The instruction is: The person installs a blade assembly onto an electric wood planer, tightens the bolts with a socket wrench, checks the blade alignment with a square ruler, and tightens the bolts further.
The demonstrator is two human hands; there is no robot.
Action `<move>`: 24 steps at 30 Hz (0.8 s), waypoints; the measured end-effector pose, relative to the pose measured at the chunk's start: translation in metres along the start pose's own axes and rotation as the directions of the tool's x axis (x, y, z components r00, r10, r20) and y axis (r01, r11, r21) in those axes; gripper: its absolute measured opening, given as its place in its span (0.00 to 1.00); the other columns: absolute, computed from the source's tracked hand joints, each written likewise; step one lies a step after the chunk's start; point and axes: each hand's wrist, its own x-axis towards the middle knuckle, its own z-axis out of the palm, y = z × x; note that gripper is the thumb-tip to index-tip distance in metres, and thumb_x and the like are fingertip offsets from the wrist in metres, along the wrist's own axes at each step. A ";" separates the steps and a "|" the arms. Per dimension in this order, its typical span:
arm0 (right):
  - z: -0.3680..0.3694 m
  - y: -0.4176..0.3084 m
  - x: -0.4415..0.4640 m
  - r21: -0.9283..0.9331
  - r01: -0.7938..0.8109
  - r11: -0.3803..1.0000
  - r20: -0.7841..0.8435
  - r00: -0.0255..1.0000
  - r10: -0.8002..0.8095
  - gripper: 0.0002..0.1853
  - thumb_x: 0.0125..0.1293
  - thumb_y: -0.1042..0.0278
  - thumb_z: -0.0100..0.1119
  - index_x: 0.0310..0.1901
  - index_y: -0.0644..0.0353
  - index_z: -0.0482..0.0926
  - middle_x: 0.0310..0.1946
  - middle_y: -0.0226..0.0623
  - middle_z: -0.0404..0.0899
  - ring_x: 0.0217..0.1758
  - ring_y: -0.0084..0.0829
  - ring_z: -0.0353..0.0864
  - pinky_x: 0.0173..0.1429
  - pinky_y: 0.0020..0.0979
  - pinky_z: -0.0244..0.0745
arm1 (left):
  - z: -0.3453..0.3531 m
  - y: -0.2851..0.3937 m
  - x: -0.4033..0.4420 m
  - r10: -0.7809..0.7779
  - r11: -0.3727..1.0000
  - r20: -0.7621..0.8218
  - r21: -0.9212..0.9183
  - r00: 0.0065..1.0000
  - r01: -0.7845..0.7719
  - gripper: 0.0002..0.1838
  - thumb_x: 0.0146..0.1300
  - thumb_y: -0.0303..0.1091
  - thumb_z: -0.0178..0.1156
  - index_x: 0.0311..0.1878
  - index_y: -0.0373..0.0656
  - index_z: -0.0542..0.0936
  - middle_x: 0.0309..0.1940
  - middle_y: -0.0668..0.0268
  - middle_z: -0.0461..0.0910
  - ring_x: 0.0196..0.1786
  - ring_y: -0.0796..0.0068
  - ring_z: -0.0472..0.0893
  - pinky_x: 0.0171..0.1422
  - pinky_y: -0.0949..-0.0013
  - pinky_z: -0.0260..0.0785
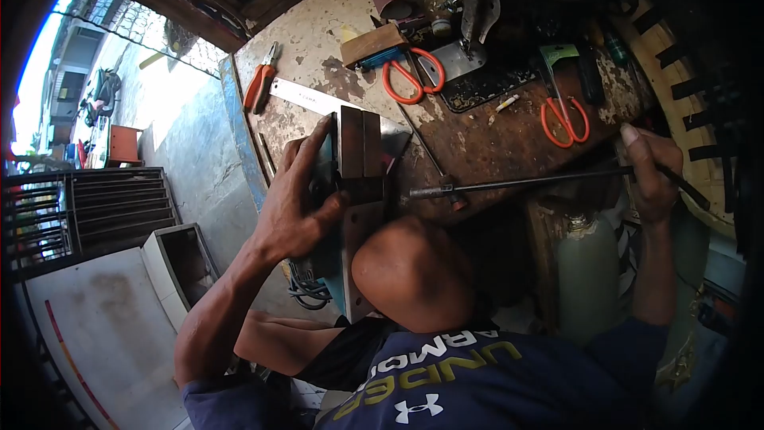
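Observation:
My left hand point(298, 199) lies against the side of a dark rectangular block point(360, 143), its fingers along the left edge and its thumb near the lower part. The block is attached to a long metal piece point(360, 247) that runs down toward my knee. On the right, my right hand point(656, 175) is wrapped round a long thin black rod point(541, 181). The rod reaches left across the workbench edge, and its metal tip point(430, 191) is a short way right of the block. A hammer point(456, 201) lies just under the rod near that tip.
On the worn workbench point(318, 60) are orange-handled pliers point(261, 84), a steel square point(306, 97), a wooden block point(372, 45), red-handled scissors point(410, 80), more scissors point(565, 121) and a black sewing machine point(549, 4). A grey-green cylinder point(589, 271) stands below at right.

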 end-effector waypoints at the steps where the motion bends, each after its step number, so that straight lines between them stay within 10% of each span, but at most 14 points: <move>1: 0.001 0.001 -0.001 0.014 -0.006 1.000 -0.025 1.000 0.006 0.23 0.74 0.70 0.56 0.18 0.65 0.67 0.17 0.25 0.62 0.21 0.18 0.57 0.29 0.32 0.50 | 0.000 0.000 -0.001 -0.008 1.000 0.001 0.007 1.000 0.008 0.51 0.55 0.34 0.67 0.83 0.47 0.57 0.60 0.46 0.70 0.65 0.43 0.72 0.73 0.52 0.63; 12: 0.019 0.022 -0.005 0.017 -0.129 0.992 0.028 0.991 0.128 0.20 0.72 0.64 0.60 0.23 0.68 0.77 0.18 0.30 0.70 0.23 0.22 0.68 0.32 0.30 0.61 | 0.003 0.008 0.000 -0.055 0.995 -0.030 0.078 0.998 0.057 0.39 0.67 0.36 0.62 0.81 0.46 0.61 0.72 0.47 0.69 0.72 0.47 0.72 0.76 0.51 0.65; 24: 0.029 0.014 -0.012 0.135 -0.116 0.984 0.015 0.993 0.115 0.22 0.75 0.67 0.58 0.20 0.65 0.73 0.17 0.21 0.63 0.23 0.14 0.59 0.28 0.28 0.51 | 0.005 0.004 0.000 -0.017 0.995 -0.052 0.092 0.998 0.022 0.39 0.69 0.39 0.63 0.81 0.48 0.60 0.64 0.42 0.72 0.66 0.38 0.74 0.71 0.48 0.67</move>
